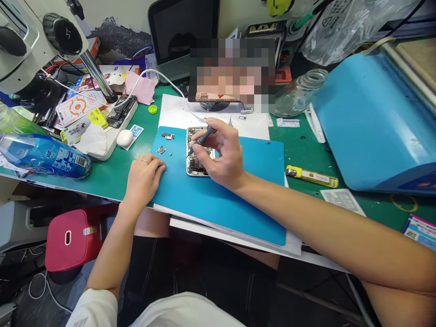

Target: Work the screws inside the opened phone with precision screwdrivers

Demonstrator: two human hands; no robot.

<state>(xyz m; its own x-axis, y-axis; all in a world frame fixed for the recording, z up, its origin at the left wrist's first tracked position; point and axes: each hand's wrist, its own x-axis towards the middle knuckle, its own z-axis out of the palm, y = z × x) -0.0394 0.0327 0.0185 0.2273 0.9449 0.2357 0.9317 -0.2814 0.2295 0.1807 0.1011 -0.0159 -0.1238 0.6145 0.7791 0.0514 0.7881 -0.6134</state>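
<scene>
My right hand [223,152] grips a dark grey screwdriver [205,135] between thumb and fingers, tilted with its tip at the left side of an opened phone [197,169]. The phone lies on a blue mat [254,200], its inner parts exposed and its right side partly covered by my hand. My left hand [145,175] rests at the mat's left edge with fingers curled in; nothing shows in them. Between that hand and the phone's far end lie a small metal part [168,136], another small part [161,150] and tiny bits.
A microscope [51,41] overhangs the left, above a blue bottle [44,154] and a white round object [124,138]. Behind the mat stands a screen [218,93], partly blurred. To the right are a yellow utility knife [311,176], a glass jar [299,93] and a large blue machine [371,118].
</scene>
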